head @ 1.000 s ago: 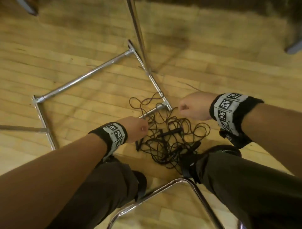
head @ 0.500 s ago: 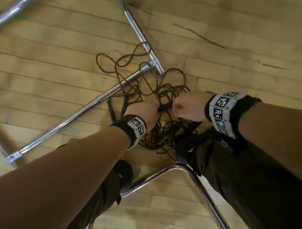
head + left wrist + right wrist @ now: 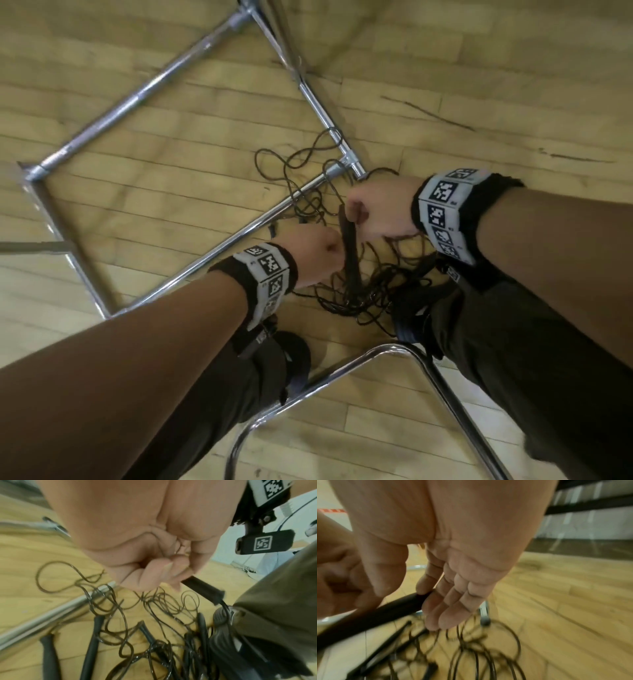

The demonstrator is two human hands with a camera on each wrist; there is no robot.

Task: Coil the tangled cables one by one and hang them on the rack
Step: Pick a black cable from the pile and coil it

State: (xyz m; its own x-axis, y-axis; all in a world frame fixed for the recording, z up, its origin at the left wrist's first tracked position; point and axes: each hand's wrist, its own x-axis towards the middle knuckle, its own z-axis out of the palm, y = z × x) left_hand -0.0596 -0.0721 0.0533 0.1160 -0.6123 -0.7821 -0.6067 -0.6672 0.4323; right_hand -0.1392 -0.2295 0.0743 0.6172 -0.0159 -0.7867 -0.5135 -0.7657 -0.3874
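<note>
Both of your hands curl around one thick black cable end point(image 3: 350, 246); motion blur hides where its thin lead goes. Your left hand point(image 3: 317, 255) grips the lower part, your right hand point(image 3: 378, 209) pinches the top, so its long axis runs nearly upright. Below, thin black tangled cables point(image 3: 363, 291) sprawl on the floor point(image 3: 171, 171), some looped over the chrome rack point(image 3: 239, 236) bar.

Gym-like hall: strip-wood floor point(image 3: 479, 85), pale wall with red line point(image 3: 332, 510)
</note>
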